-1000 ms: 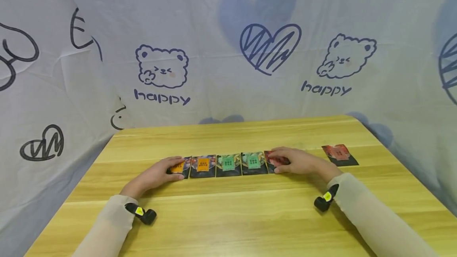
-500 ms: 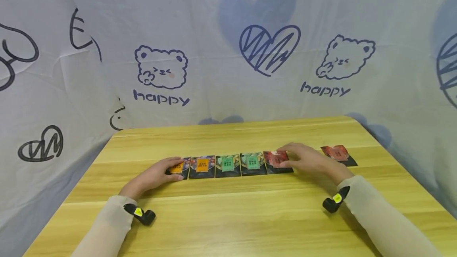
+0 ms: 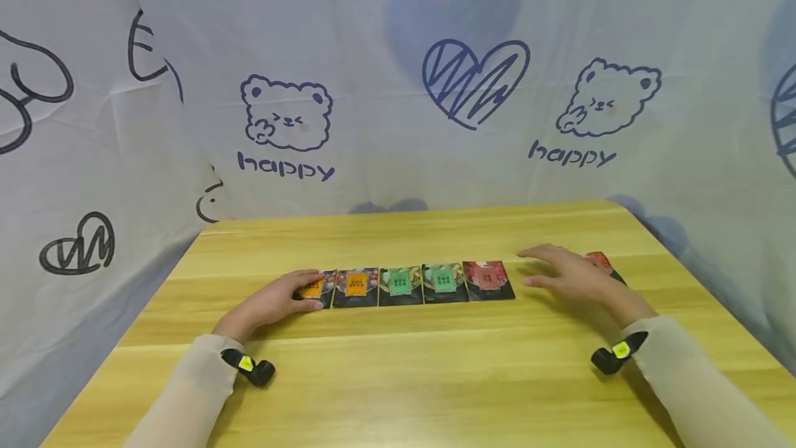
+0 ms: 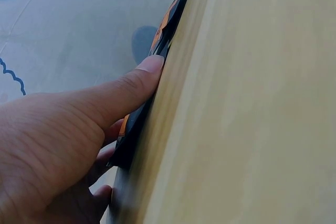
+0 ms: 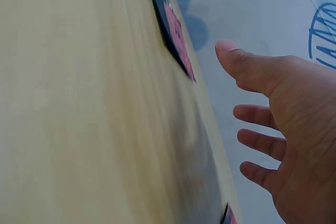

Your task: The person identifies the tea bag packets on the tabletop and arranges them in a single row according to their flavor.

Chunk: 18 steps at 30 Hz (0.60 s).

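Observation:
Several flat black seasoning-style packets with coloured labels lie edge to edge in a row on the table. From the left they are an orange-labelled packet [image 3: 314, 288], a second orange packet [image 3: 356, 287], a green packet [image 3: 401, 285], another green packet [image 3: 445, 282] and a red packet [image 3: 488, 280]. My left hand [image 3: 276, 301] rests on the leftmost packet and partly covers it; in the left wrist view its thumb [image 4: 131, 85] lies along the near edge. Right of the row, my right hand [image 3: 575, 281] hovers with spread fingers, holding nothing. Behind it another red packet [image 3: 600, 260] is partly hidden.
The wooden table [image 3: 398, 379] stretches toward me in front of the row. A white cloth [image 3: 385, 123] with bear and heart drawings hangs behind and at the sides. Both wrists wear small black cameras.
My right hand has let go of the red packet at the row's right end and moved right, toward the separate red packet. My left hand stays on the leftmost packet.

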Available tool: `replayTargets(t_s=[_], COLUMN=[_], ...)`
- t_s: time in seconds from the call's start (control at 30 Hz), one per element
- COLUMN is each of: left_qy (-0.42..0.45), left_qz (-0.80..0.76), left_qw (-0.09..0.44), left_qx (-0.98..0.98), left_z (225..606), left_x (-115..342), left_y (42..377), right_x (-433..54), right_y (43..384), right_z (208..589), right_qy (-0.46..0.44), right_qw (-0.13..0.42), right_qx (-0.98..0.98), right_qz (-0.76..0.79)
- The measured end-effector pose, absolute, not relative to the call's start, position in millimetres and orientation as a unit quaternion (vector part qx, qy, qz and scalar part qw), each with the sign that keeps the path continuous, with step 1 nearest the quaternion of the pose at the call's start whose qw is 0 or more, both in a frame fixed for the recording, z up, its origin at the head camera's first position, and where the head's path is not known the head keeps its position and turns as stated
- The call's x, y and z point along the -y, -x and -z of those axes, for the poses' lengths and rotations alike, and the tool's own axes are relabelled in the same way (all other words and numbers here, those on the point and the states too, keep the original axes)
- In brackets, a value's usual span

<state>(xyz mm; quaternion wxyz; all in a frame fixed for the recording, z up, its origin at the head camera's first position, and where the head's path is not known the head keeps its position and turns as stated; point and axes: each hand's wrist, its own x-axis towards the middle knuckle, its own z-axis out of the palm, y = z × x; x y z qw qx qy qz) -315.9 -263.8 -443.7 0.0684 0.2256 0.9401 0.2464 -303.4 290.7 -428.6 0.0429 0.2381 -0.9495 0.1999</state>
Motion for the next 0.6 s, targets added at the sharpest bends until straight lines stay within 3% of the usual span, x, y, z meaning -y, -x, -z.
replayTargets(t_s=[0.6], left_qy=[-0.236], left_qz=[-0.252], left_qw=[0.062], left_qx=[-0.936], left_z=[445.3], left_x=[263.7], left_y=[317.7], right_x=[-330.9], right_y=[288.3], right_z=[440.6], right_qy=[-0.229], right_qw=[0.060], right_qx=[0.948], right_qz=[-0.211])
